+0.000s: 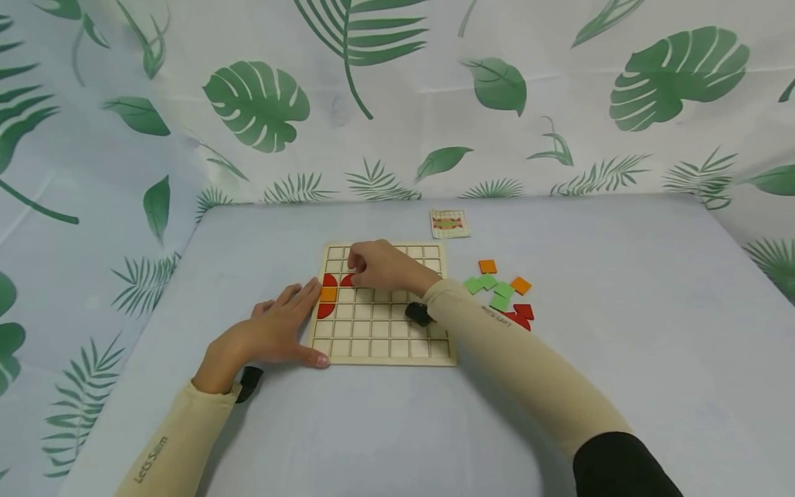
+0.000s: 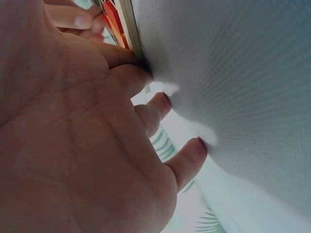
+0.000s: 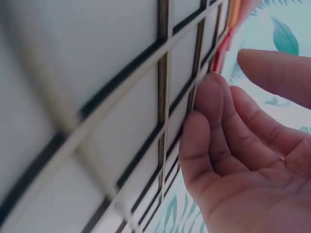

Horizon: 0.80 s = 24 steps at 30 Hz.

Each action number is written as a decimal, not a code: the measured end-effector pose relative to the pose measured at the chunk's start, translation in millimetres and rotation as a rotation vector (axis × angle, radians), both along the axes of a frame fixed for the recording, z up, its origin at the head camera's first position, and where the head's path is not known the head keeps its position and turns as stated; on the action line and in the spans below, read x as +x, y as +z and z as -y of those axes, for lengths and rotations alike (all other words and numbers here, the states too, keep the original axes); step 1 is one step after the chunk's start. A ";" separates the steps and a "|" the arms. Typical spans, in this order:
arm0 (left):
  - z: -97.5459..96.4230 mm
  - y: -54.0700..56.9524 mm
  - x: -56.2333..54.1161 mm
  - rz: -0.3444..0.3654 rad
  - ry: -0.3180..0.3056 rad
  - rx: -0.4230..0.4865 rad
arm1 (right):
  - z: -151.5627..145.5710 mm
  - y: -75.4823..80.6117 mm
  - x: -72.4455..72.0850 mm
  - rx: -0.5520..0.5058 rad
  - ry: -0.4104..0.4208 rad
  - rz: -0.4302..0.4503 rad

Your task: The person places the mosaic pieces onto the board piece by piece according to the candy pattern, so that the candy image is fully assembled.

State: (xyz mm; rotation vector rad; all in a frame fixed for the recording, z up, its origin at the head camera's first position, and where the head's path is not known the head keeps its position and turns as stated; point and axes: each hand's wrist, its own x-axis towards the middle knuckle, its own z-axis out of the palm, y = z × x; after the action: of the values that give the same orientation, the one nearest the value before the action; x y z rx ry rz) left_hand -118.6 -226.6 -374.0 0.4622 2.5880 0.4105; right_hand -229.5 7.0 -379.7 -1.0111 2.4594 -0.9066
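A wooden grid board (image 1: 388,362) lies in front of me. My left hand (image 1: 282,324) rests along its left edge with fingers stretched out, the thumb at the near left corner. In the left column sit a red quarter-circle tile (image 1: 329,279), an orange square tile (image 1: 328,295) and a second red tile (image 1: 326,310). My right hand (image 1: 381,266) is over the upper left of the board, fingers bent loosely down at another red tile (image 1: 347,280). In the right wrist view its thumb (image 3: 274,75) stands apart from the other fingers, whose tips are at the grid beside the red tile (image 3: 219,56).
Right of the board lie several loose tiles: green squares (image 1: 500,302), orange squares (image 1: 521,285) and red pieces (image 1: 524,311). Behind the board is a small pattern card (image 1: 450,223). A leaf-print curtain (image 1: 397,103) hangs at the back of the white table (image 1: 385,421).
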 end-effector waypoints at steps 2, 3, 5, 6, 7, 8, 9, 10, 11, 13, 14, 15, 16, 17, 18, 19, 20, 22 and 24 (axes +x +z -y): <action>0.5 -0.7 0.3 0.003 0.003 0.003 | -7.8 1.0 2.6 -0.029 0.004 0.015; 0.7 -0.8 0.3 0.006 0.005 0.003 | -12.3 1.5 4.0 -0.045 0.008 0.024; 1.3 -1.6 0.4 0.008 0.008 0.003 | -22.4 3.7 7.4 -0.072 0.032 0.049; 1.6 -1.9 0.4 0.014 0.014 0.001 | -28.1 5.5 9.6 -0.077 0.050 0.070; 1.8 -2.2 0.5 0.013 0.011 0.001 | -34.2 7.5 12.0 -0.081 0.068 0.093; 1.6 -2.4 0.8 0.015 0.011 0.004 | -40.8 9.9 14.7 -0.075 0.079 0.115; 1.2 -2.0 0.9 0.013 0.007 0.008 | -47.9 12.5 17.5 -0.064 0.085 0.135; 0.8 -2.0 0.7 0.012 0.006 0.011 | -55.4 14.8 20.3 -0.052 0.090 0.155; 0.5 -2.0 0.6 0.012 0.005 0.011 | -62.3 17.1 23.1 -0.040 0.091 0.177; 0.9 -2.9 0.2 0.014 0.006 0.014 | -75.1 20.1 28.4 -0.012 0.083 0.200; 1.7 -4.4 -0.3 0.017 0.011 0.012 | -80.4 20.7 30.5 0.001 0.080 0.203; 3.5 -7.1 -1.1 0.010 0.009 0.007 | -85.0 21.2 32.5 0.006 0.078 0.212; 5.2 -9.4 -1.9 0.010 0.011 0.004 | -89.3 21.0 34.1 0.000 0.080 0.226; 7.1 -12.0 -2.9 0.005 0.008 0.004 | -93.4 20.7 35.7 -0.009 0.078 0.238; 8.3 -14.3 -3.9 0.002 0.006 0.005 | -97.4 19.7 36.7 -0.025 0.075 0.248; 9.1 -15.7 -4.4 -0.005 0.002 0.006 | -101.5 19.1 37.9 -0.043 0.069 0.257; 9.0 -16.7 -4.7 -0.005 0.000 0.007 | -105.5 19.6 38.8 -0.057 0.058 0.268; 7.2 -14.2 -4.0 -0.001 -0.005 0.008 | -114.5 21.8 39.1 -0.083 0.026 0.274; 3.6 -9.0 -2.0 0.007 -0.002 0.013 | -124.0 25.1 37.3 -0.107 -0.001 0.247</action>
State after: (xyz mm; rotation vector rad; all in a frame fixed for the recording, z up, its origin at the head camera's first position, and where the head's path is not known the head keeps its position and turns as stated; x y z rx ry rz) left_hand -120.6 -230.2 -383.0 0.4670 2.5790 0.4276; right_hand -192.3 131.1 -354.7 -0.8725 2.2273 -1.1024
